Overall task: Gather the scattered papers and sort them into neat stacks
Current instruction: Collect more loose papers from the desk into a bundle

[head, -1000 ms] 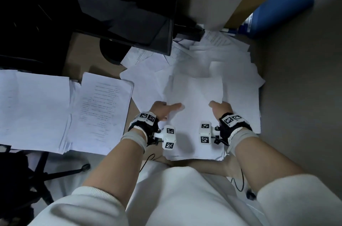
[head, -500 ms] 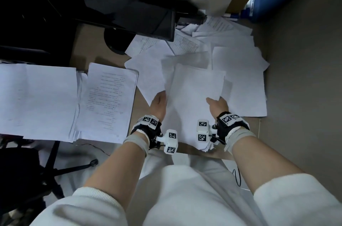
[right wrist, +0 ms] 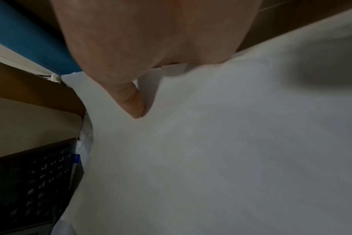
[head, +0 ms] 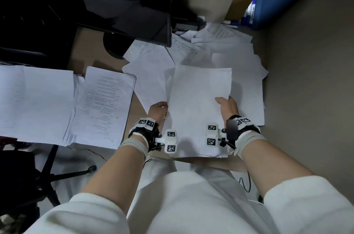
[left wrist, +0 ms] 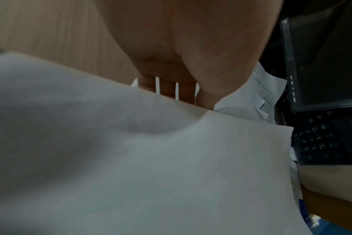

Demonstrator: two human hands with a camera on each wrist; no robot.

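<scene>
Left hand [head: 158,110] and right hand [head: 228,106] gripping opposite long edges of a bundle of blank white paper sheets [head: 197,109], centre frame, thumbs on top, fingers underneath. Beneath and beyond, scattered white sheets [head: 243,61] on a light wooden desk [head: 86,49]; two white stacks [head: 57,103] at left, under a black monitor [head: 122,13].

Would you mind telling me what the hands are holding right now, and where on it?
A bundle of white papers: the left hand grips its left edge, the right hand its right edge.
</scene>
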